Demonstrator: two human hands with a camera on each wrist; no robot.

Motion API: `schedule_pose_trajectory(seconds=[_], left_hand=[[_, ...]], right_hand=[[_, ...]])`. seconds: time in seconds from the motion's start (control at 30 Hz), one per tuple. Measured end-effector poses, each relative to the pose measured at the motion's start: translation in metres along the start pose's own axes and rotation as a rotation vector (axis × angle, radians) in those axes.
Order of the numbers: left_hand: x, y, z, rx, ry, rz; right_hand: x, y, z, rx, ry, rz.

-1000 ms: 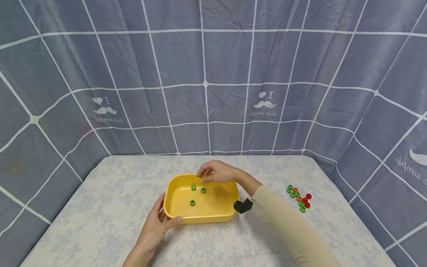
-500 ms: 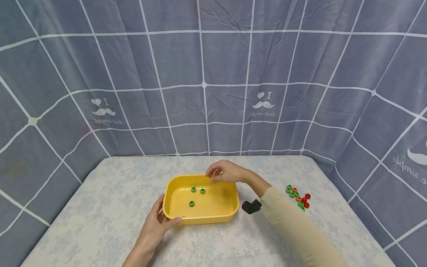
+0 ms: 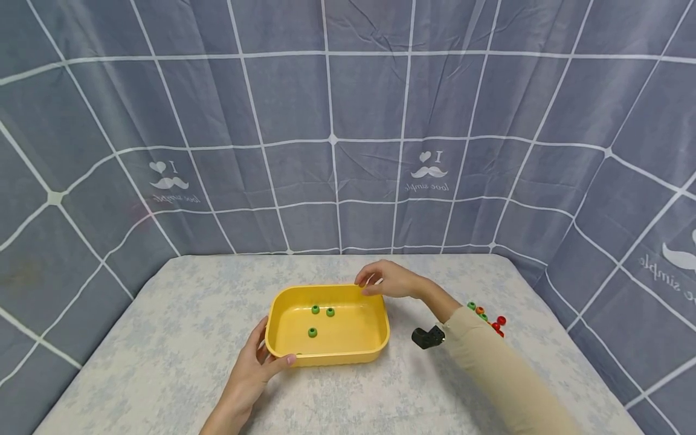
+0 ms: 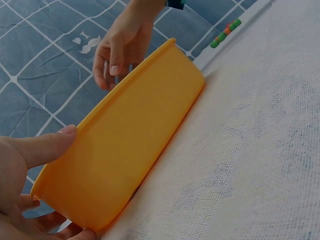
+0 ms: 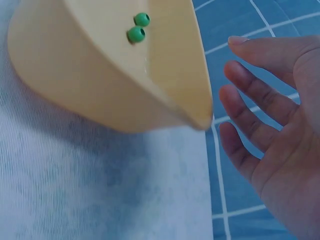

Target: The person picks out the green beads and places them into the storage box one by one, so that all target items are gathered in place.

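A yellow plastic tub (image 3: pixel 348 357) stands on the table, with several green beads (image 3: pixel 312 332) on its floor. One bead by the near wall is mostly hidden. My left hand (image 3: pixel 247 368) grips the tub's near left corner, thumb over the rim and fingers round the outside, as the left wrist view also shows. Above the far right corner is my right hand (image 3: pixel 394 280), its fingers loosely bent. In the right wrist view nothing lies between those fingers (image 5: pixel 245 140), and they are apart from the tub.
On the table's right side lies a loose group of green, orange and red beads (image 3: pixel 501 321), partly covered by my right sleeve (image 3: pixel 500 368). A black wrist device (image 3: pixel 428 337) juts from that arm. A grey-blue checked curtain (image 3: pixel 364 169) closes off the back and sides.
My right hand has moved rightward over the tub, from near the middle of its far rim to the far right corner. The left hand keeps its grip, and the beads inside stay put.
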State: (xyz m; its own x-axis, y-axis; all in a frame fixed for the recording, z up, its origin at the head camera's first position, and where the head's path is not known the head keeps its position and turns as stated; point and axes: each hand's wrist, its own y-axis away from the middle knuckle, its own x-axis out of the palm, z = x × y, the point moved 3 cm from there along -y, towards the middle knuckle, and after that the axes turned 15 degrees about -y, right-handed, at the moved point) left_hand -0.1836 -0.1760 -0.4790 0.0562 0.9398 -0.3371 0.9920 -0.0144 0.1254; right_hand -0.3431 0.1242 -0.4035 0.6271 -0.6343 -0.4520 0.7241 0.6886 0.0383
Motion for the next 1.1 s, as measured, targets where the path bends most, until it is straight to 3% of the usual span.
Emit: schedule_pose_trajectory(seconds=[0.53, 0.83, 1.1], left_hand=[[0.0, 0.001, 0.0, -0.013, -0.001, -0.007], [-0.001, 0.001, -0.001, -0.017, -0.001, -0.011], [0.0, 0.001, 0.0, -0.019, 0.001, -0.009]], right_hand=[[-0.036, 0.04, -0.027, 0.013, -0.044, -0.089], [-0.059, 0.07, -0.038, 0.079, -0.04, -0.18], [-0.08, 0.095, -0.063, 0.107, -0.067, -0.27]])
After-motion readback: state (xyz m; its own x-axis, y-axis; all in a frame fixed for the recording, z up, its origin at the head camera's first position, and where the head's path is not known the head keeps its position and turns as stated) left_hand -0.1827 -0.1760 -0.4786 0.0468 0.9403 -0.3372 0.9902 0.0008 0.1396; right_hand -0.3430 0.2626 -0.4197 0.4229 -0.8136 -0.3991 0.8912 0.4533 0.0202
